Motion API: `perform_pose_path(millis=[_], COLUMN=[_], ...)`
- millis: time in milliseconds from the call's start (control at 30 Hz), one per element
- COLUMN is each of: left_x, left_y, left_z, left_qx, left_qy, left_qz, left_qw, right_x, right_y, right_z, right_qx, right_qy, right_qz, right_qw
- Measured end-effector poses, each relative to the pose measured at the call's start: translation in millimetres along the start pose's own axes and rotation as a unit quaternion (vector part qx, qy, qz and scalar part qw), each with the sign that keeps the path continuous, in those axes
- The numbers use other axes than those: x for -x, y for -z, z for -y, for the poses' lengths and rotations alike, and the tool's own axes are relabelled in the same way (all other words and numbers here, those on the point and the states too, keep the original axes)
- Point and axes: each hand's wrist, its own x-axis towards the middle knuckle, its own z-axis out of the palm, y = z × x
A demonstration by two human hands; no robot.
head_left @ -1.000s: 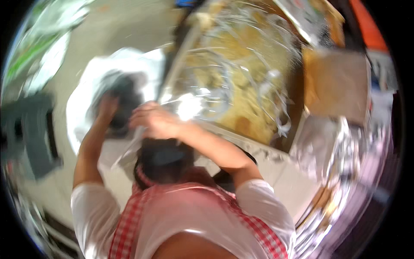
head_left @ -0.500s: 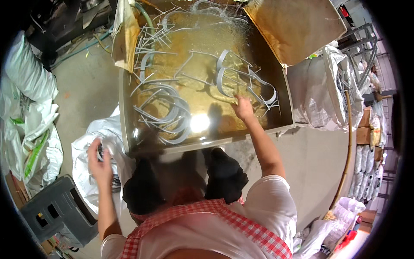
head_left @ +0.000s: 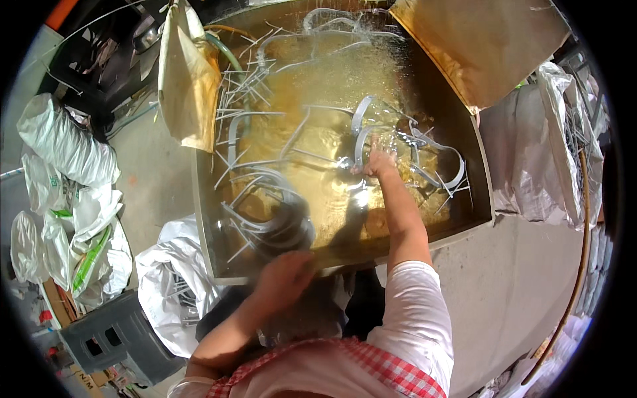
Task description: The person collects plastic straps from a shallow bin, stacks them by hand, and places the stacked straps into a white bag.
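Observation:
My right hand (head_left: pixel 381 161) dips into the shallow water of a metal tank (head_left: pixel 202 199). Its fingers are spread, thumb out to the left, beside a curved grey plastic strip (head_left: pixel 360 142); whether they touch it I cannot tell. Smeared by motion, my left hand (head_left: pixel 286 277) is over the tank's near edge, close to a bundle of curved grey plastic strips (head_left: pixel 292 222). Its fingers are too blurred to read. More grey U-shaped pieces with thin branches lie in the water, one at the right (head_left: pixel 458 174) and one at the left (head_left: pixel 232 136).
A white sack (head_left: pixel 156 278) holding grey plastic bits stands left of the tank, by a dark grey plastic stool (head_left: pixel 119 338). Stained boards (head_left: pixel 189 86) rise at the tank's far corners. A large white sack (head_left: pixel 517 152) and a long pole (head_left: pixel 584 232) are at the right.
My left hand has come from above the white sack rightward to the tank's near edge. My right hand has gone into the water with fingers spread. The whole view has shifted.

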Motion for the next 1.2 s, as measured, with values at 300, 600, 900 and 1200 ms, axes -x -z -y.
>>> perform_pose_path(millis=[300,600,900,1200], left_x=[-30,-75,-53,-45], left_y=[-7,-18,-7,8], left_z=[10,47,52,47], left_qx=[0.174,0.511,0.534,0.642], left_qy=[0.127,0.055,0.185,0.053], left_qz=[-0.055,-0.096,-0.113,-0.076], left_qw=[0.975,0.852,0.817,0.761], right_x=[79,189,206,91], right_y=[-8,3,38,-95], right_z=[-24,73,64,-7], right_qx=[-0.391,-0.099,-0.402,-0.678], right_qy=[0.131,0.421,0.351,-0.226], right_qz=[-0.113,-0.127,0.000,0.106], right_qw=[0.904,0.893,0.846,0.692])
